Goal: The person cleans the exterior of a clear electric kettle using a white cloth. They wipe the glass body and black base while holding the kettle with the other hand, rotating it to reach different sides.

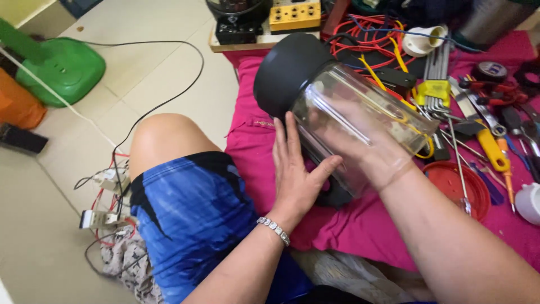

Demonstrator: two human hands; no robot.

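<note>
Right hand (360, 143) reaches inside clear, black-based cylindrical jar (360, 112); left hand (295, 174) steadies it.

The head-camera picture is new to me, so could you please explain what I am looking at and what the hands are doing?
The picture comes from a camera worn on a person's head, looking down at their own lap and hands. The person sits on a tiled floor in blue shorts, beside a pink cloth. The left hand, with a bracelet at the wrist, presses against the outside of a clear blender jar with a black base, tilted on its side. The right hand reaches inside the jar through its open mouth. On the cloth lie tools: screwdrivers, hex keys, a red lid and red wires. A green appliance stands on the floor to the left.
</note>
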